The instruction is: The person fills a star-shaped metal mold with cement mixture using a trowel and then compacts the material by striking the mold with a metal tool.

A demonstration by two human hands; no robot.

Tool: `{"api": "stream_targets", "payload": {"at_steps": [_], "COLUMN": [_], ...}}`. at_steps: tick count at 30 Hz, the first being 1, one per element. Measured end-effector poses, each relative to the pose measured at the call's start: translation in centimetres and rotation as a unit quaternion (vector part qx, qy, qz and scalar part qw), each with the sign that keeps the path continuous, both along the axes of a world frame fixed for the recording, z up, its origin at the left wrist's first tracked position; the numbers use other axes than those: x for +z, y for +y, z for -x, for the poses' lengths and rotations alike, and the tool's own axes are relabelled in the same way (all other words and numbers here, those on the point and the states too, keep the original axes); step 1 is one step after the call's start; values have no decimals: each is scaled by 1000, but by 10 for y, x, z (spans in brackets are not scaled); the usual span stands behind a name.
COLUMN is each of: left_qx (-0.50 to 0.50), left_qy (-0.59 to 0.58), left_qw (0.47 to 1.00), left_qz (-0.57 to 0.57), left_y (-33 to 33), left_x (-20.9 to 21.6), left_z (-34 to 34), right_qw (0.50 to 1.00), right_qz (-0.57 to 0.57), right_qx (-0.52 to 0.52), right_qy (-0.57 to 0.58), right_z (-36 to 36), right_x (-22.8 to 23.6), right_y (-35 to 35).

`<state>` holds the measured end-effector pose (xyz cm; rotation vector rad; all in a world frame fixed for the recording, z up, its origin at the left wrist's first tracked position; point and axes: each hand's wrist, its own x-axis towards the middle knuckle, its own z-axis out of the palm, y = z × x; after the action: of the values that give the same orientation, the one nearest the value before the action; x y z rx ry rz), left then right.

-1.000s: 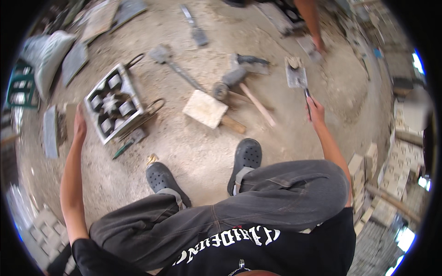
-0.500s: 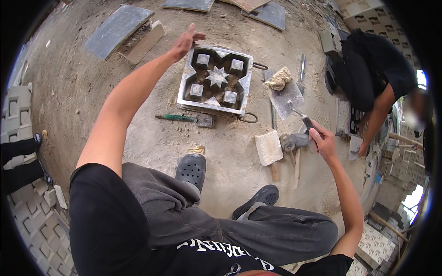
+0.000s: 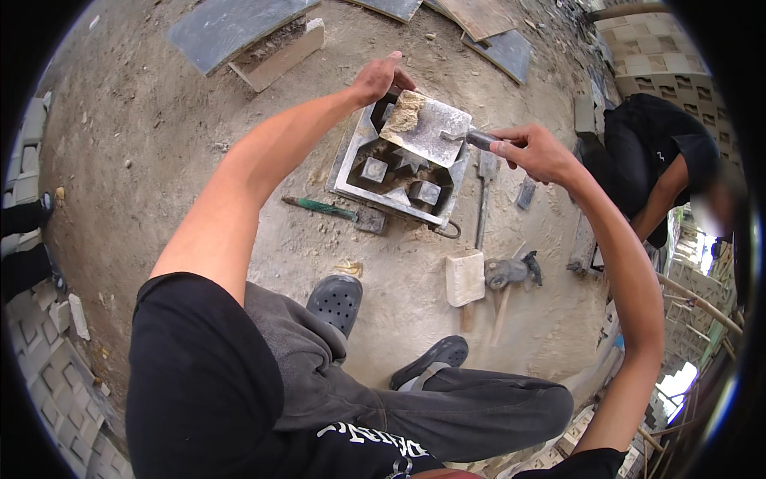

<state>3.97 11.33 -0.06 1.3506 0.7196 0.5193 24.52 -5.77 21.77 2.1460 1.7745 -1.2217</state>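
Note:
A square metal mould lies on the ground in front of me, with raised square blocks and a star shape inside it. My right hand is closed round the dark handle of a trowel. The trowel's flat blade is tilted over the far part of the mould, hiding some of its blocks. Clumpy, pale-brown wet mortar clings to the blade's left side. At the mould's far left corner is my left hand, its fingers apart and nothing held; whether it touches the rim I cannot tell.
A green-handled tool lies in front of the mould. A pale block-headed mallet and a dark grey tool rest nearer my feet. Flat boards lie at the far side. Another person crouches at the right.
My right hand has carried the mortar-laden trowel left and away from me, from beside the mould to over it. My left hand stays by the mould's far left corner.

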Motion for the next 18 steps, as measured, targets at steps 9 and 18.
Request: {"api": "stream_targets", "payload": {"at_steps": [9, 18], "left_qx": [25, 49], "left_qy": [-30, -30], "left_qw": [999, 998], "left_qz": [3, 3], "left_y": [-8, -14], "left_x": [-14, -13], "left_z": [2, 10], "right_qw": [991, 970], "right_qz": [63, 20], "right_qx": [90, 161], "right_qy": [-73, -182], "right_z": [44, 81], "right_x": [27, 37], "right_y": [49, 65]}}
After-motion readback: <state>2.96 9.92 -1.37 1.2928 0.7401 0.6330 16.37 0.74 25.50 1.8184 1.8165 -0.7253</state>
